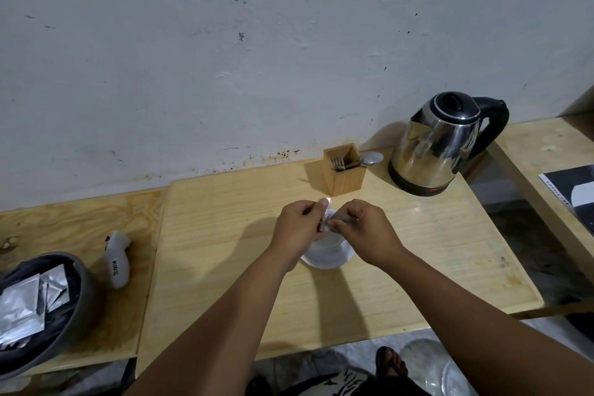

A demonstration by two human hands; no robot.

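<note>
Sachet [328, 222] not yet emptied, I judge
My left hand [297, 226] and right hand [364, 231] pinch it above the cup [329, 244], fingers clamped; pouring remains

Kettle [440, 145] beside cutlery holder [345, 177]; bowl [82, 296] holds, seemingly, sachets [19, 309].

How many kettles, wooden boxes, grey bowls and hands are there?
Kettle: 1
Wooden box: 1
Grey bowl: 1
Hands: 2, the left hand and the right hand, both pinching one small packet
Total: 5
</note>
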